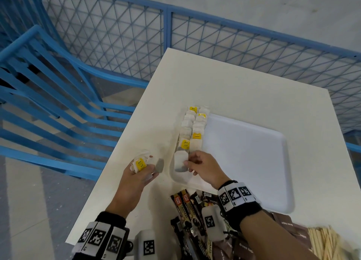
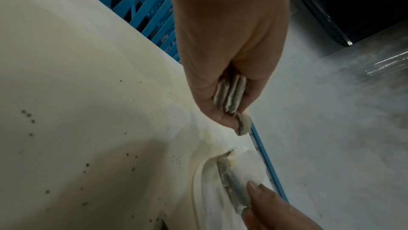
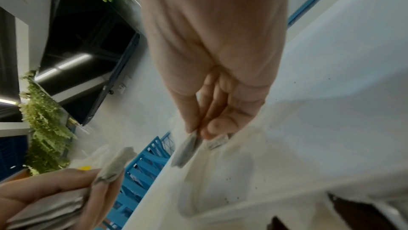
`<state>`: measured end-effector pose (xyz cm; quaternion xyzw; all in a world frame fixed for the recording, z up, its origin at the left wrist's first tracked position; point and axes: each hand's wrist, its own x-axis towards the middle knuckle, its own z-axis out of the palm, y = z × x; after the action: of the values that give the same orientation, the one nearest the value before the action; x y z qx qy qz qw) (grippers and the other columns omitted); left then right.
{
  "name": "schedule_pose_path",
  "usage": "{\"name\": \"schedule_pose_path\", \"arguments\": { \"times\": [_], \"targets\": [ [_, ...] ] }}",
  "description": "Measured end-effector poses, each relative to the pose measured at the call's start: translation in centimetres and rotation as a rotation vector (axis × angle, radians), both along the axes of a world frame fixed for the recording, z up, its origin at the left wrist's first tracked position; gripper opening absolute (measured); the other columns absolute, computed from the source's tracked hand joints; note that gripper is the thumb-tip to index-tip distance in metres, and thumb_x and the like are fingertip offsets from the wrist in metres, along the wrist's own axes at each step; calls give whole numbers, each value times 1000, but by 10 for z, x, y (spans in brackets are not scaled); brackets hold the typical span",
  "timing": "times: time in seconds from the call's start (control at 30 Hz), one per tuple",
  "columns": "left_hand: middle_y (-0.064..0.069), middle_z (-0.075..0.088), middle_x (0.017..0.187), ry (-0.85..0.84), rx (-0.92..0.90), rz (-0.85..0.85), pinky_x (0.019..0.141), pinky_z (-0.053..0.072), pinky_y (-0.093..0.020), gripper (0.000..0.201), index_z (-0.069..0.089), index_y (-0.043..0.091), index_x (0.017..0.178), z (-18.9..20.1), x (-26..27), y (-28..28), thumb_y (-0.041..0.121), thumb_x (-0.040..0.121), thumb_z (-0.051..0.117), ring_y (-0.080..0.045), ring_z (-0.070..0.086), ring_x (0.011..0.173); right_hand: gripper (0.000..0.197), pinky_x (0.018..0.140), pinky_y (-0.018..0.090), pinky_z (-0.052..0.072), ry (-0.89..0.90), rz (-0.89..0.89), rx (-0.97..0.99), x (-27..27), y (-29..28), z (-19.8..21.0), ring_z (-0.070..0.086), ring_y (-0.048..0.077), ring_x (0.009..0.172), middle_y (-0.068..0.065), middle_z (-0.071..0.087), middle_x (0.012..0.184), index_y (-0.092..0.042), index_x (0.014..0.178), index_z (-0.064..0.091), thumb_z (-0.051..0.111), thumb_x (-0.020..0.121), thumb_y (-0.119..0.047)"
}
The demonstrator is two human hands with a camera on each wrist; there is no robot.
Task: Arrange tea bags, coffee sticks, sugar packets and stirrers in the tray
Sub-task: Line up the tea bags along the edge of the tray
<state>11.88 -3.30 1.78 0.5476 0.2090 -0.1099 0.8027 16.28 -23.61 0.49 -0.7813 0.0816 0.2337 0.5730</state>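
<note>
On the white worktop (image 1: 224, 80) a white tray (image 1: 254, 162) was laid, and two rows of tea bags (image 1: 192, 128) were set out along its left edge, several of them with yellow tags turned up. At the near end of those rows a single tea bag (image 1: 180, 161) was pinched between the thumb and fingers (image 1: 192, 158) of the right hand (image 1: 207, 168), with the bag held over the near left corner of the tray; in the right wrist view the thumb and forefinger were seen clamped on the top of this bag. Just left of the tray, over the bare worktop, a small bundle of tea bags (image 1: 144, 162) with one yellow tag on top was gripped in the left hand (image 1: 134, 179), the fingers being curled round the stack, as was shown edge-on in the left wrist view. Near the front edge of the worktop a pile of dark coffee sticks (image 1: 187, 207) was spread, partly covered by the right wrist. Brown packets (image 1: 289, 228) were seen to the right of them, and a heap of pale wooden stirrers (image 1: 328, 242) at the far right. Blue metal fencing (image 1: 117, 35) was seen beyond the worktop.
</note>
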Motion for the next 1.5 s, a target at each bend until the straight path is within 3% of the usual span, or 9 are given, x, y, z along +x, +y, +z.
{"name": "schedule_pose_path", "arguments": {
  "times": [0.2, 0.5, 0.67, 0.83, 0.93, 1.03, 1.13, 1.33, 1.5],
  "targets": [
    [6, 71, 78, -6, 10, -30, 77, 57, -26, 23, 59, 13, 93, 4, -2, -2, -6, 91, 48, -9, 69, 80, 26, 51, 16, 46, -39, -160, -85, 10, 11, -9, 59, 11, 59, 8, 64, 75, -20, 84, 44, 67, 83, -10],
    [0, 69, 85, 30, 32, -25, 78, 57, -29, 20, 60, 13, 97, 1, -1, -2, -4, 90, 52, -14, 68, 84, 26, 45, 9, 43, -95, -230, -177, 10, 19, -17, 55, 14, 50, 19, 65, 76, -9, 91, 43, 67, 82, -7],
    [1, 70, 79, 12, 24, -47, 71, 57, -26, 20, 59, 13, 94, 3, -1, -5, -6, 88, 53, -12, 67, 79, 25, 58, 15, 43, -127, -199, -266, 9, 16, -14, 55, 11, 64, 0, 60, 74, -14, 89, 46, 69, 83, -20],
    [-3, 71, 83, 6, 9, -74, 69, 56, -24, 23, 60, 11, 97, 3, 1, -8, 0, 77, 66, -14, 68, 79, 16, 69, 9, 41, -183, 43, -96, 0, 21, 12, 55, -1, 77, -10, 62, 85, -17, 97, 61, 56, 92, -32],
    [-6, 70, 86, 5, 43, -101, 74, 56, -26, 29, 60, 9, 102, 3, 2, -9, 4, 75, 68, -17, 66, 82, 22, 73, 5, 42, -151, 248, -1, -8, 24, 23, 53, -10, 80, -15, 61, 94, -20, 108, 64, 62, 88, -28],
    [-13, 68, 96, 4, 86, -124, 83, 54, -31, 30, 59, 7, 110, 3, 2, -11, 4, 81, 67, -22, 64, 90, 28, 72, 4, 42, -197, 293, -48, -11, 25, 23, 53, -11, 76, -13, 61, 93, -14, 111, 65, 68, 84, -21],
    [-4, 67, 87, 4, 113, -115, 78, 53, -27, 20, 61, 14, 101, 2, 3, -12, 1, 86, 60, -16, 63, 86, 20, 68, 2, 41, -223, 274, -86, -12, 21, 21, 51, -14, 70, -16, 58, 83, -10, 103, 66, 67, 85, -16],
    [-6, 70, 89, 31, 73, -60, 76, 56, -26, 17, 61, 9, 96, -2, 2, -8, -5, 87, 56, -17, 65, 85, 19, 69, 8, 44, -154, 236, -139, -17, 5, 11, 55, -1, 73, -14, 59, 85, -14, 100, 66, 70, 82, -14],
    [-8, 70, 95, 67, 27, -58, 76, 57, -25, 14, 61, 5, 99, -4, 0, -7, -2, 89, 54, -20, 69, 88, 16, 77, 22, 55, -20, -20, 29, -16, -11, -3, 67, 15, 81, 10, 70, 94, -9, 97, 64, 66, 83, -3]
  ]
}}
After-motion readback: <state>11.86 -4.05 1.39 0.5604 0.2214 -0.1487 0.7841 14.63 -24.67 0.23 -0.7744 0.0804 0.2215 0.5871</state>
